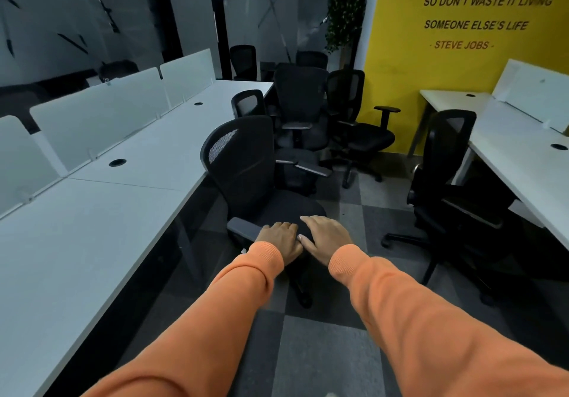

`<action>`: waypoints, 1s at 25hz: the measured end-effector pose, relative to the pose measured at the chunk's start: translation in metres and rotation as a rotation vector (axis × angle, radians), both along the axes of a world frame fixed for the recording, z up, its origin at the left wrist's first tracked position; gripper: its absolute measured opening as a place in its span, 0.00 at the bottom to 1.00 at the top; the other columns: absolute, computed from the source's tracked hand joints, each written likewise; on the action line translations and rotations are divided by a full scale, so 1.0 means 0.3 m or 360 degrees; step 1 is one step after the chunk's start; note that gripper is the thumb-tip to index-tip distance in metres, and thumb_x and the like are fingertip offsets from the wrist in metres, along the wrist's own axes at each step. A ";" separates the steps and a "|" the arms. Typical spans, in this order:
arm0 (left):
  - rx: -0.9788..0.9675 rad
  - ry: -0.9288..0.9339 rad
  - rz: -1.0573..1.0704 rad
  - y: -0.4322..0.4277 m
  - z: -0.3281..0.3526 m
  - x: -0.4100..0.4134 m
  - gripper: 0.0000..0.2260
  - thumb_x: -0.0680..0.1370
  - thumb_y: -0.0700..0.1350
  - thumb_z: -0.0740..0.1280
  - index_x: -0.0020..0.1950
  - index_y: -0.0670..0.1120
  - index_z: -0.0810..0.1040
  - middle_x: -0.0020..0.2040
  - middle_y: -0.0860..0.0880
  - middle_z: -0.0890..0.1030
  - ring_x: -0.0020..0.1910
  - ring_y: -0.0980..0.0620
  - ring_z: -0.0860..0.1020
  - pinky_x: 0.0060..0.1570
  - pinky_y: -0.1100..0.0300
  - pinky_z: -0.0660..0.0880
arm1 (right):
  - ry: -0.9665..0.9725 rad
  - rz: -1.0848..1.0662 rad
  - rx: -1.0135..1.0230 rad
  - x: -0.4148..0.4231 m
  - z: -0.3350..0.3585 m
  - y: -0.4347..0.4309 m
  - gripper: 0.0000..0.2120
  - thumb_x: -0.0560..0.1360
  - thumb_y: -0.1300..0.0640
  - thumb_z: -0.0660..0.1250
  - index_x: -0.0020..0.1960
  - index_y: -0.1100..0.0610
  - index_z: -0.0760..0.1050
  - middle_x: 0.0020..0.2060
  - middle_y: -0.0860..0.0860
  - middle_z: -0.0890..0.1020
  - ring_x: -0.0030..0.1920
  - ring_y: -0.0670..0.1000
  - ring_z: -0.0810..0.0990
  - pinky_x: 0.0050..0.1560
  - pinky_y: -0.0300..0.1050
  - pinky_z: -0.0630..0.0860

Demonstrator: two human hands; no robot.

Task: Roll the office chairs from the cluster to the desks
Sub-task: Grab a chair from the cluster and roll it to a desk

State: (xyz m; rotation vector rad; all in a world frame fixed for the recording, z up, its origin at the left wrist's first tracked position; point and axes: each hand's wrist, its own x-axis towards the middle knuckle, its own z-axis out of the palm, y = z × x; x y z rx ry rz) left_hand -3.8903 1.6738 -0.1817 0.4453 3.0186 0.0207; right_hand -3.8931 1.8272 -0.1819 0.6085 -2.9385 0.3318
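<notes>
An open-plan office: long white worktops (147, 156) run down both sides, split into places by frosted divider screens (92, 119) and pierced by round cable grommets (117, 162). Black mesh-backed office chairs (300, 104) on castors crowd the far end of the aisle. Grey checkered carpet tiles (323, 350) cover the floor, glass partitions (77, 20) wall it in, and a yellow wall (400, 57) carries a motivational quote (486, 0) beside a potted plant (346, 14)

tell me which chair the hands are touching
The nearest chair, beside the left desk: the left hand and right hand are on its seat. The other chairs stand untouched.
</notes>
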 end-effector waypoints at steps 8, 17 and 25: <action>-0.0002 0.0069 0.0188 0.020 0.036 -0.523 0.23 0.82 0.56 0.53 0.73 0.45 0.67 0.69 0.46 0.73 0.66 0.47 0.72 0.63 0.50 0.69 | -0.0021 0.0137 0.0035 -0.568 0.003 0.017 0.26 0.80 0.44 0.58 0.74 0.54 0.65 0.70 0.50 0.73 0.70 0.49 0.70 0.71 0.46 0.64; 0.0123 0.0018 0.0628 -0.255 -0.024 -0.867 0.25 0.80 0.59 0.58 0.72 0.46 0.67 0.67 0.46 0.75 0.65 0.47 0.73 0.61 0.51 0.72 | -0.0054 0.0352 0.0038 -0.987 -0.012 -0.177 0.27 0.81 0.42 0.57 0.75 0.54 0.64 0.69 0.50 0.73 0.70 0.49 0.69 0.70 0.45 0.63; 0.0104 -0.0037 0.0641 -0.660 -0.081 -1.294 0.23 0.80 0.56 0.62 0.71 0.46 0.67 0.67 0.46 0.74 0.66 0.46 0.73 0.61 0.50 0.71 | -0.0108 0.0384 0.0009 -1.373 -0.077 -0.611 0.26 0.80 0.43 0.58 0.74 0.54 0.65 0.69 0.49 0.74 0.69 0.49 0.70 0.70 0.45 0.65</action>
